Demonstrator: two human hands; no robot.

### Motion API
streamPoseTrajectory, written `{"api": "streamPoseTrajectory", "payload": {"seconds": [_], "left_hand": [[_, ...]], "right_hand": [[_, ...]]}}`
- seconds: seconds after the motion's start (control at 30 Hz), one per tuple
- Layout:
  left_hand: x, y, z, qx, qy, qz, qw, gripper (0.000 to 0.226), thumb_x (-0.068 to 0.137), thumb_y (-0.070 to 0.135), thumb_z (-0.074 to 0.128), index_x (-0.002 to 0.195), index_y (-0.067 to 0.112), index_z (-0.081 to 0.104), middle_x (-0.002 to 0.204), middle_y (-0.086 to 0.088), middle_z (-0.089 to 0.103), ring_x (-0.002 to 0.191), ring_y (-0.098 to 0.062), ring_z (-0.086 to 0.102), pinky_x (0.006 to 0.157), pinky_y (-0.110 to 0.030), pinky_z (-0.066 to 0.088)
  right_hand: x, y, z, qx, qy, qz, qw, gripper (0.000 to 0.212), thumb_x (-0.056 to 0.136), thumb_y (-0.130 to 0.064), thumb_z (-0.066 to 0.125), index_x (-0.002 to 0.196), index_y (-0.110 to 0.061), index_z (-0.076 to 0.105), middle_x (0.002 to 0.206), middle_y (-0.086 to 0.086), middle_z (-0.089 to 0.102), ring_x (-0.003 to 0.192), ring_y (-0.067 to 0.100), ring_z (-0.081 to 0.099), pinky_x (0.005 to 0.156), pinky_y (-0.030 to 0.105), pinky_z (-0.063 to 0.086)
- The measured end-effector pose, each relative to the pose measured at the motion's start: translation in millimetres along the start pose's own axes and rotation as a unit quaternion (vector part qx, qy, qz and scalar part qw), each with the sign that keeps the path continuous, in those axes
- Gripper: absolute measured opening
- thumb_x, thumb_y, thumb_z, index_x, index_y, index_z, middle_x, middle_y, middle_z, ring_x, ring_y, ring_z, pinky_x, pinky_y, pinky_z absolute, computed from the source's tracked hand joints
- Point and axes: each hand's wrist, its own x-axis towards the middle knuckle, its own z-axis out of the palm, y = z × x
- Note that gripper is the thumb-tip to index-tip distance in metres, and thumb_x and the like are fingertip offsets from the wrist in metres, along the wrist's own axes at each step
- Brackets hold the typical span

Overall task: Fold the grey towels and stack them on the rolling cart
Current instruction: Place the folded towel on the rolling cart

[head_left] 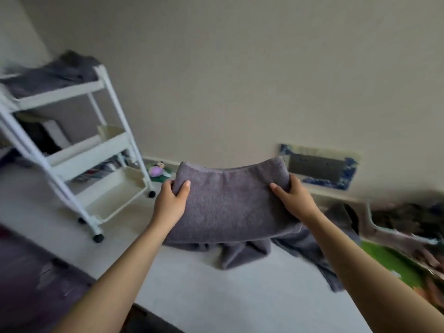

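A folded grey towel (228,203) is held up in the air in front of me. My left hand (171,200) grips its left edge with the thumb on top. My right hand (294,200) grips its right edge the same way. Below it, unfolded grey towels (247,253) lie crumpled on the white surface. The white rolling cart (72,150) stands at the left, with grey towels (55,73) stacked on its top shelf.
A beige wall fills the background. Small toys (158,170) lie on the floor by the cart's wheel. A patterned frame (319,168) leans on the wall at right. Colourful clutter and a green item (394,260) sit far right; a dark purple cloth (28,280) lies bottom left.
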Motion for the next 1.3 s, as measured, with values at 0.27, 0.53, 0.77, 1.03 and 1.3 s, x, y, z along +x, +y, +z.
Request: {"api": "streamPoseTrajectory", "payload": {"seconds": [0.27,0.53,0.77,1.03,1.3], "left_hand": [[60,28,-146,-0.039,0.097,0.062,0.993,0.053,0.096,0.033,0.046,0.142,0.039,0.020,0.129,-0.005,0.051,0.118,-0.029,0.051,0.099,-0.042,0.041],[140,84,-281,0.039,0.132,0.167,0.976,0.041,0.100,0.020,0.039,0.140,0.029,0.041,0.149,0.003,0.037,0.136,-0.017,0.034,0.109,-0.026,0.028],[220,111,-373,-0.026,0.228,0.128,0.965,0.034,0.100,0.016,0.039,0.129,0.020,0.055,0.141,-0.006,0.047,0.123,-0.023,0.050,0.105,-0.032,0.040],[277,62,-417,-0.036,0.305,0.066,0.949,0.036,0.098,0.017,0.044,0.133,0.009,0.051,0.133,-0.013,0.054,0.111,-0.027,0.055,0.093,-0.030,0.042],[297,16,-407,0.036,0.191,-0.007,0.981,0.046,0.086,0.041,0.063,0.113,0.003,0.064,0.110,-0.016,0.067,0.099,-0.029,0.063,0.090,-0.037,0.051]], "right_hand": [[62,-156,39,0.086,-0.069,-0.123,0.986,0.062,0.089,-0.027,0.060,0.144,-0.026,0.029,0.135,0.011,0.051,0.122,0.029,0.049,0.100,0.036,0.036],[123,-318,88,0.163,-0.084,-0.248,0.951,0.053,0.087,-0.018,0.062,0.132,-0.037,0.043,0.113,0.015,0.060,0.102,0.029,0.059,0.095,0.043,0.047],[190,-452,135,0.155,-0.095,-0.336,0.924,0.049,0.087,-0.013,0.063,0.132,-0.025,0.048,0.125,0.012,0.055,0.107,0.023,0.055,0.095,0.035,0.045],[249,-553,223,0.079,-0.121,-0.382,0.913,0.046,0.085,-0.013,0.065,0.128,-0.025,0.054,0.127,0.006,0.055,0.118,0.023,0.052,0.103,0.036,0.040],[294,-546,291,-0.056,-0.133,-0.384,0.912,0.033,0.086,-0.015,0.064,0.119,-0.019,0.064,0.123,0.006,0.063,0.113,0.021,0.056,0.089,0.019,0.035]]}}
